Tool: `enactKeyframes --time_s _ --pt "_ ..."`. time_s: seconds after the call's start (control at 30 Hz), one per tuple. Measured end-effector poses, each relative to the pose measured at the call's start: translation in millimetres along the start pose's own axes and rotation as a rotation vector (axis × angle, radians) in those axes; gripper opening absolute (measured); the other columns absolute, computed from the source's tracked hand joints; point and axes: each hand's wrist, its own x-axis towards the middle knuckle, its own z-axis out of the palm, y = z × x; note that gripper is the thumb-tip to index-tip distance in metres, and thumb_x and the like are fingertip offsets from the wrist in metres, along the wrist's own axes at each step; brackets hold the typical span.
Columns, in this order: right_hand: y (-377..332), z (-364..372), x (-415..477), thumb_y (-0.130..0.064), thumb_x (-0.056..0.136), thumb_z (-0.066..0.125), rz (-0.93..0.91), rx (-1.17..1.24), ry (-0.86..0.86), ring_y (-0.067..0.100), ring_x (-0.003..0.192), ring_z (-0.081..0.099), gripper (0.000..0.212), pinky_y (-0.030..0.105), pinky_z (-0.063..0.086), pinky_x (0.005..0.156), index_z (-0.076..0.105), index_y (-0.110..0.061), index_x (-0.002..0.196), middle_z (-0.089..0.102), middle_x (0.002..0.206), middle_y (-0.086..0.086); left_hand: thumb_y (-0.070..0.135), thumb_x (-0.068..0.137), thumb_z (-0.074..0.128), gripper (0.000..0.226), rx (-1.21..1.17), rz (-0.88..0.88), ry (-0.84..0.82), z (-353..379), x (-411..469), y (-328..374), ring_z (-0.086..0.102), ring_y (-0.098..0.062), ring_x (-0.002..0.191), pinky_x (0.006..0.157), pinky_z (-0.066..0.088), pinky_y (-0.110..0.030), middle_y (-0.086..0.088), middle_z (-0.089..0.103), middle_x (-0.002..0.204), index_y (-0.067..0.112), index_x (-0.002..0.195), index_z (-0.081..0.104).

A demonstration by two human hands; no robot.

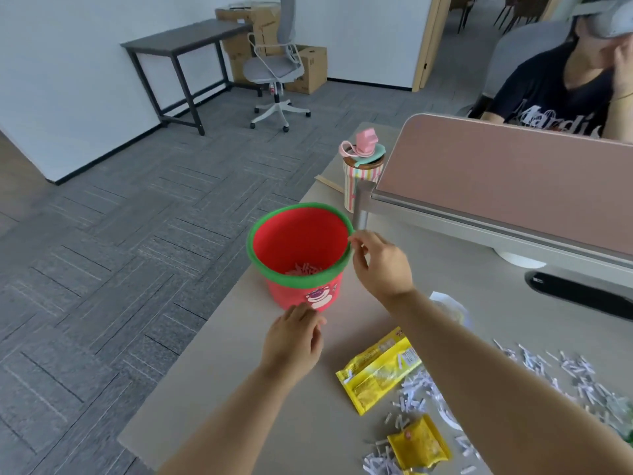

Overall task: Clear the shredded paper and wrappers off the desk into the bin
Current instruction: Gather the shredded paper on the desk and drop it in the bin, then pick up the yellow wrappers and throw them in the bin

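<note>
The right hand (380,265) is at the right side of the red bin (301,255), with thumb and forefinger pinched narrowly at the green rim (347,265); the fingertips (354,240) meet just at the rim's edge, and whether anything small is pinched between them cannot be told. The other fingers of that hand are loosely curled. The left hand (294,337) lies against the near side of the bin, low on its wall by the pink bear print (318,296), fingers close together and gently bent, touching the wall rather than gripping round it; its thumb is hidden from this view.

The bin stands upright on the desk (239,389), near the desk's left edge. Inside, at the bottom, a few strips of shredded paper (306,269) show, partly hidden by the near rim.

To the right of the bin and nearer the camera, a long yellow wrapper (376,371) lies flat on the desk, and a smaller yellow wrapper (419,447) lies nearer still. Loose white shreds (416,392) are scattered around both wrappers and spread further right of the bin; the right forearm crosses over them and covers part of the heap. A pale crumpled wrapper (448,308) shows just behind that forearm, mostly hidden. More shreds run off the lower edge of the view.

Beyond the bin, a striped cup with a pink lid (361,166) stands beside a pink desk divider (496,173). Behind the divider sits another person (555,90), cut off by it.
</note>
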Motion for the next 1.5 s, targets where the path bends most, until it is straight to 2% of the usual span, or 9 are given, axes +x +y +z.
enactKeyframes --time_s 0.13,0.23,0.37,0.6,0.83,1.13,1.3,1.4,1.5 --pt "65.3 -7.1 -29.0 0.001 0.077 0.053 0.226 -0.059 -0.101 0.031 0.085 0.062 0.026 0.036 0.049 0.065 0.062 -0.011 0.098 0.067 0.095 0.009 0.028 0.077 0.044 0.024 -0.041 0.039 -0.188 55.2 -11.5 16.3 0.056 -0.019 0.08 0.053 0.046 -0.025 -0.001 0.06 0.089 0.015 0.09 0.059" --pt "103.7 2.5 -41.3 0.0 0.082 0.049 0.313 -0.133 -0.265 0.03 0.109 0.053 0.033 0.034 0.045 0.081 0.058 -0.01 0.112 0.06 0.116 0.011 0.038 0.082 0.044 0.041 -0.032 0.046 -0.324 91.7 -15.8 18.3 0.057 -0.027 0.103 0.076 0.053 -0.036 -0.009 0.063 0.11 0.011 0.11 0.058" --pt "133.5 28.8 -40.7 -0.003 0.085 0.044 0.291 -0.259 -0.523 0.023 0.134 0.024 0.048 0.036 0.03 0.103 0.038 -0.009 0.133 0.033 0.145 0.009 0.044 0.085 0.04 0.054 0.06 -0.001 -0.427 117.9 -25.2 7.6 0.044 -0.029 0.123 0.095 0.039 -0.05 -0.012 0.049 0.134 0.009 0.124 0.053" --pt "157.5 61.3 -19.8 -0.021 0.097 0.032 0.293 -0.459 -0.802 0.02 0.14 -0.003 0.055 0.041 0.01 0.112 0.006 -0.006 0.143 -0.003 0.155 0.007 0.045 0.084 0.043 0.054 0.058 0.051 -0.353 117.8 -26.0 5.1 0.032 -0.024 0.13 0.103 0.019 -0.04 -0.009 0.043 0.14 0.014 0.128 0.049" --pt "145.2 32.8 -63.3 -0.016 0.094 0.035 0.25 -0.442 -0.81 0.014 0.137 0.019 0.047 0.035 0.017 0.11 0.025 -0.014 0.14 0.016 0.153 -0.002 0.047 0.083 0.041 0.055 0.081 0.024 -0.379 115.5 -24.3 7.1 0.033 -0.024 0.128 0.103 0.025 -0.041 -0.009 0.045 0.139 0.014 0.127 0.049" --pt "124.4 -28.3 -139.4 -0.038 0.093 0.043 0.184 -0.325 -0.756 0.019 0.131 0.032 0.049 0.035 0.017 0.108 0.035 -0.018 0.137 0.039 0.144 0.003 0.053 0.081 0.037 0.068 0.167 0.04 -0.466 116.1 -23.7 13.5 0.028 -0.029 0.129 0.096 0.033 -0.054 -0.018 0.045 0.136 0.005 0.128 0.049" --pt "119.8 -48.3 -169.7 -0.024 0.083 0.056 0.054 -0.359 -0.587 0.029 0.095 0.061 0.028 0.047 0.029 0.104 0.062 -0.014 0.108 0.071 0.086 0.011 0.043 0.083 0.036 0.055 0.148 0.111 -0.46 114.5 -26.6 36.5 0.047 -0.036 0.118 0.086 0.042 -0.062 -0.02 0.053 0.127 0.005 0.117 0.057" --pt "118.2 -68.5 -187.5 -0.024 0.076 0.05 0.055 -0.317 -0.473 0.024 0.071 0.065 0.02 0.052 0.037 0.095 0.068 -0.018 0.082 0.068 0.061 0.003 0.053 0.093 0.024 0.059 0.103 0.227 -0.466 116.7 -42.6 58.8 0.032 -0.03 0.128 0.095 0.027 -0.064 -0.015 0.047 0.136 0.011 0.126 0.048" --pt "120.6 -105.9 -197.6 -0.027 0.079 0.045 0.156 -0.231 -0.225 0.022 0.081 0.062 0.027 0.046 0.042 0.091 0.069 -0.017 0.087 0.072 0.08 0.001 0.068 0.087 0.016 0.075 0.117 0.295 -0.505 116.2 -58.1 79.7 0.018 -0.031 0.134 0.095 0.011 -0.066 -0.013 0.033 0.146 0.017 0.139 0.029"
